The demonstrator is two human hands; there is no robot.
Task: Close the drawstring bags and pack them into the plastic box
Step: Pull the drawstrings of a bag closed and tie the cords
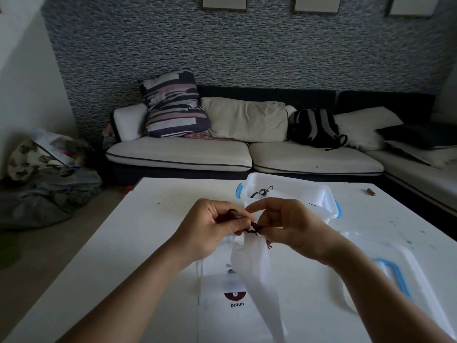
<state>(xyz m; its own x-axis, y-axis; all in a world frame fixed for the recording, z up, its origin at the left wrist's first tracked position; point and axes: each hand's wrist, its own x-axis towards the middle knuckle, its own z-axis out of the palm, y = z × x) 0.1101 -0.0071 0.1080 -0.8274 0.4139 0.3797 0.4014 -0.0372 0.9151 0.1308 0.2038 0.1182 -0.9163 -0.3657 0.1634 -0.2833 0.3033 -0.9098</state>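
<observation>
I hold a white drawstring bag [254, 271] up over the table, its body hanging down towards me. My left hand [212, 229] and my right hand [289, 224] both pinch its dark brown drawstring [253, 229] at the gathered neck. Under it a second white bag [222, 305] lies flat, printed with a dark red logo and the word "broun". Just beyond my hands stands the clear plastic box [329, 201] with blue clips; inside it I see a white bag with a dark cord [262, 193].
The box's clear lid [395, 268] with a blue clip lies on the white table [123, 256] at my right. A small brown object [371, 191] rests near the far right edge. A sofa with cushions and a backpack stands behind the table.
</observation>
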